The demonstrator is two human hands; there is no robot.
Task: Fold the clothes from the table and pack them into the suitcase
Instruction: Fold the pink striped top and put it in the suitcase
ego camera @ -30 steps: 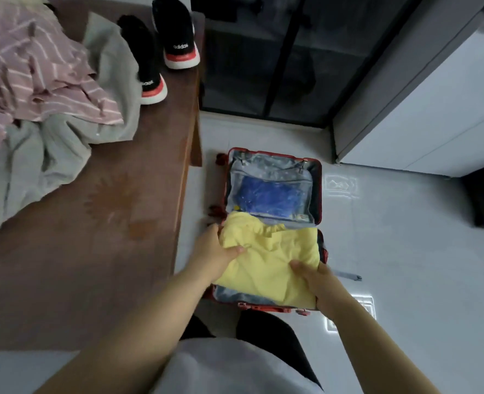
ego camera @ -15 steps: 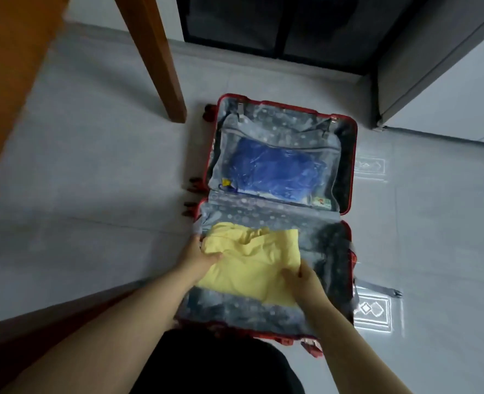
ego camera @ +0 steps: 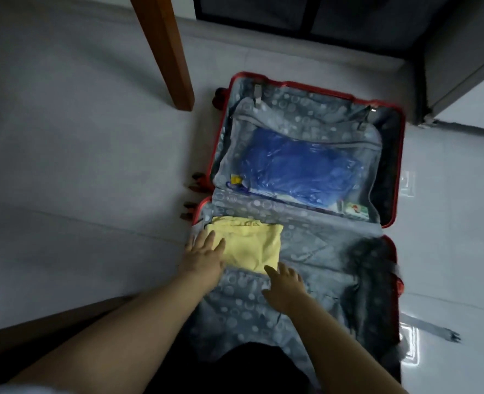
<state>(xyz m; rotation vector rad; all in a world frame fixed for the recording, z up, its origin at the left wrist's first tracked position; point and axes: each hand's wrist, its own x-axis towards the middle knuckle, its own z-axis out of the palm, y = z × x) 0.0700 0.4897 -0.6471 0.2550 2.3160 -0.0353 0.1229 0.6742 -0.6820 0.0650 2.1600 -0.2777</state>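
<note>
we're seeing the red suitcase point(ego camera: 314, 88) lying open on the floor, both halves facing up. the folded yellow top point(ego camera: 252, 245) is sitting in the suitcase's near half, tucked into that half's far-left corner, right by the hinge line. the left hand point(ego camera: 203, 257) is resting flat on the top's left edge, fingers straight, gripping nothing. the right hand point(ego camera: 284, 285) is spreading its fingers loosely, tips just touching the top's near-right corner, also holding nothing. we're judging that both hands are patting down or letting go, not carrying.

in the suitcase's far half, a blue bundle point(ego camera: 300, 166) is showing through the zipped mesh pocket. a wooden table leg point(ego camera: 164, 49) is standing just beyond the suitcase's far-left corner. the tabletop isn't showing, so we can't tell how many clothes are waiting.

progress, as we're judging it: one garment is folded & packed. most of the suitcase's near half is showing grey dotted lining, so there's prob. plenty of room. what's remaining: fetching more clothes, folding them, and stacking them beside the yellow one.
</note>
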